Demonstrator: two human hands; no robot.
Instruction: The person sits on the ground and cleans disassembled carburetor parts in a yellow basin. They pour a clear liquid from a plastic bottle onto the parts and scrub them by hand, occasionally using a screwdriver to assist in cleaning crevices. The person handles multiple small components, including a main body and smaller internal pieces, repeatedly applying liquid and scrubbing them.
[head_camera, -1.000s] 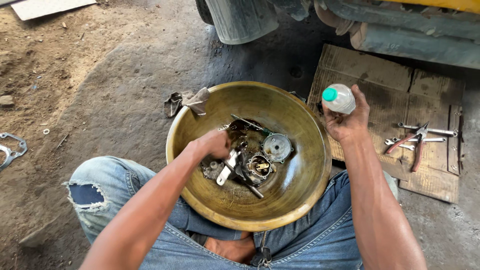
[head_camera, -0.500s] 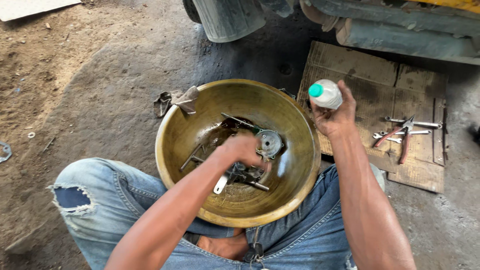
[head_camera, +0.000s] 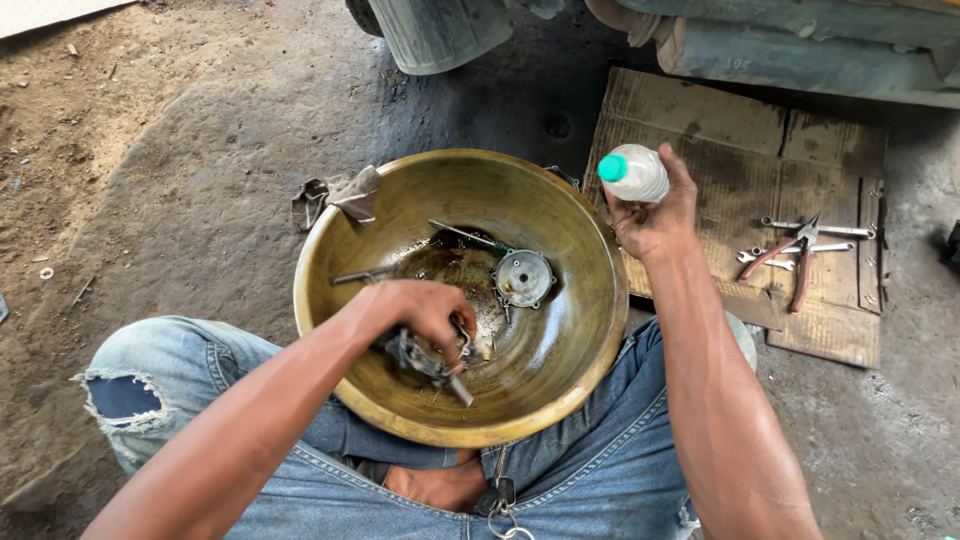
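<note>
A wide brass-coloured bowl (head_camera: 560, 380) rests between my knees on the ground, with oily liquid at its bottom. My left hand (head_camera: 425, 315) is inside the bowl, closed around a grimy metal engine part (head_camera: 425, 358) near the bowl's near wall. A round metal cover (head_camera: 524, 278) and a screwdriver (head_camera: 470, 238) lie in the bowl beyond it. My right hand (head_camera: 655, 220) holds a small clear plastic bottle (head_camera: 634, 174) with a green cap above the bowl's right rim.
A dirty rag (head_camera: 345, 195) lies by the bowl's far left rim. Flattened cardboard (head_camera: 720, 130) on the right carries red-handled pliers (head_camera: 795, 255) and wrenches (head_camera: 815, 228). Vehicle parts (head_camera: 440, 35) loom at the top. Keys (head_camera: 500, 500) hang at my lap.
My left hand has moved toward the near wall of the bowl and lifted the engine part there. The round cover now lies uncovered. The right hand keeps the bottle by the rim.
</note>
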